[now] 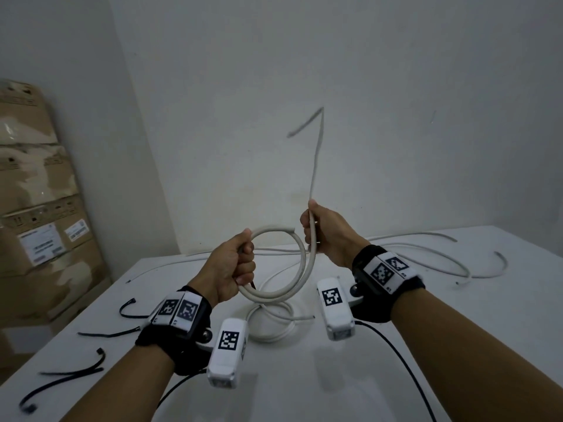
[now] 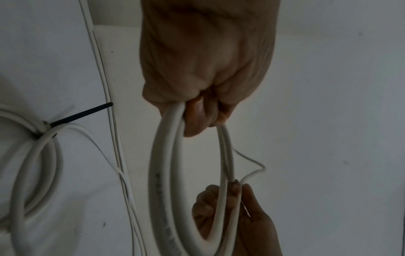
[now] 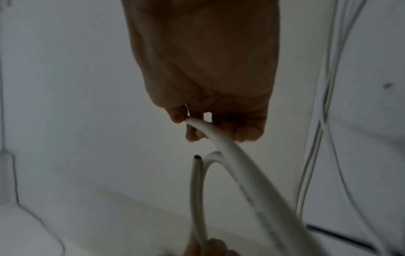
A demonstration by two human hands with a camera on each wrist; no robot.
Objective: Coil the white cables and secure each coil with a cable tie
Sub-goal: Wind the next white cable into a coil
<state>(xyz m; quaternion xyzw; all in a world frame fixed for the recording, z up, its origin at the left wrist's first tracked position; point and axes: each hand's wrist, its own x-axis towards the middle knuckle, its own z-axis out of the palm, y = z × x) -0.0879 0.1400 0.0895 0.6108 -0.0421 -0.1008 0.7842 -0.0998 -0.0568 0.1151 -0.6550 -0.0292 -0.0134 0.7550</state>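
A thick white cable [image 1: 300,269] forms a round loop in the air above the table. My left hand [image 1: 233,268] grips the loop at its left side, fingers curled round the strands [image 2: 168,138]. My right hand [image 1: 323,231] grips the same cable [image 3: 221,138] at the loop's right side; its free tail [image 1: 315,159] sticks up against the wall, bent at the top. Below the hands a finished coil [image 1: 274,325] lies on the table, bound by a black tie [image 2: 81,114]. Several black cable ties [image 1: 106,333] lie at the table's left.
The white table [image 1: 472,345] meets a white wall at the back. More loose white cables [image 1: 426,254] sprawl across the far right of the table. Stacked cardboard boxes [image 1: 36,214] stand left of the table. Thin black wires [image 1: 396,354] run from the wrist cameras.
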